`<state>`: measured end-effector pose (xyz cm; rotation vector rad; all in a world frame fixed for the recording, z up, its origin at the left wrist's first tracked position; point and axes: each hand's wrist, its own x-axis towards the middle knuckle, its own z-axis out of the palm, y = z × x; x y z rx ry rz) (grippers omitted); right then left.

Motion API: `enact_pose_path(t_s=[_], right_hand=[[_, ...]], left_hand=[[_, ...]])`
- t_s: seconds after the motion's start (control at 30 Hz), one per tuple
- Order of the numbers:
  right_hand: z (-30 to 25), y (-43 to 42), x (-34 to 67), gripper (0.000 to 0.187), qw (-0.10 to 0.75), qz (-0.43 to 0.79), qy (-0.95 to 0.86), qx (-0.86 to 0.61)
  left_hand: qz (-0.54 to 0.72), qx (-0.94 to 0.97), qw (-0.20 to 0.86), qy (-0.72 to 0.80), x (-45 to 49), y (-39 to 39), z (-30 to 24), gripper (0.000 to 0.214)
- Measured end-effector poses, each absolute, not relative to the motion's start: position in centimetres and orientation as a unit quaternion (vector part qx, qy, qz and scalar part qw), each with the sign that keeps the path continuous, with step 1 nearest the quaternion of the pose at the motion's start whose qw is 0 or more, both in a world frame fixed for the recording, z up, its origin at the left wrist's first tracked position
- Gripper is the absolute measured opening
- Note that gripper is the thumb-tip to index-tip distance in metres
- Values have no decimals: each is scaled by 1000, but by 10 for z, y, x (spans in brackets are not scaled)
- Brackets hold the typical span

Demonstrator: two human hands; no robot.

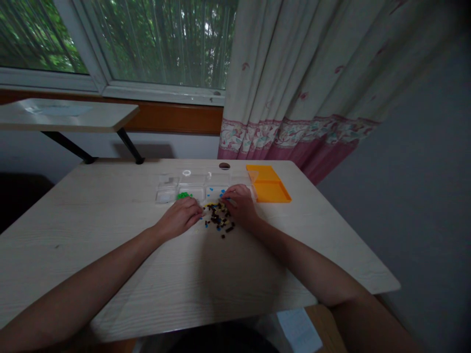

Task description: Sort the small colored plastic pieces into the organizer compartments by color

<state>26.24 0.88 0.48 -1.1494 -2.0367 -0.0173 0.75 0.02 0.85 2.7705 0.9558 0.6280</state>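
Observation:
A small heap of tiny mixed-colour beads (220, 220), dark, blue and yellow, lies on the pale wooden table (110, 235). My left hand (181, 215) rests at the heap's left side with its fingers curled toward the beads. My right hand (239, 202) sits at the heap's right side, fingers bent in a pinch on something too small to name. Just behind both hands stands a clear compartment box (195, 186); one cell holds green beads (183, 195) and another holds a few blue beads (217, 192).
An orange lid (268, 184) lies open to the right of the clear box. A second tabletop on black legs (66, 115) stands at the back left under the window. A curtain (294, 98) hangs behind the table's far right corner.

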Motion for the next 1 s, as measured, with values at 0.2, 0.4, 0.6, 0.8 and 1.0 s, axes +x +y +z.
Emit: enact_pose_path(t_s=[0.2,0.4,0.6,0.8,1.0], right_hand=[[3,12,264,11,420,25,-781,-462],[-6,23,272,13,478,19,-729,-489],[-10,28,273,16,475,-9,-708,-522],[-12,31,274,17,460,-10,-713,-529],[-5,26,272,18,448,-9,-750,-487]], left_hand=[[195,928,93,303,4,1,11,29],[193,920,90,330,7,-1,9,27],[206,916,85,334,10,-3,9,26],[235,909,87,333,11,-4,11,25],[329,828,230,392,17,0,11,27]])
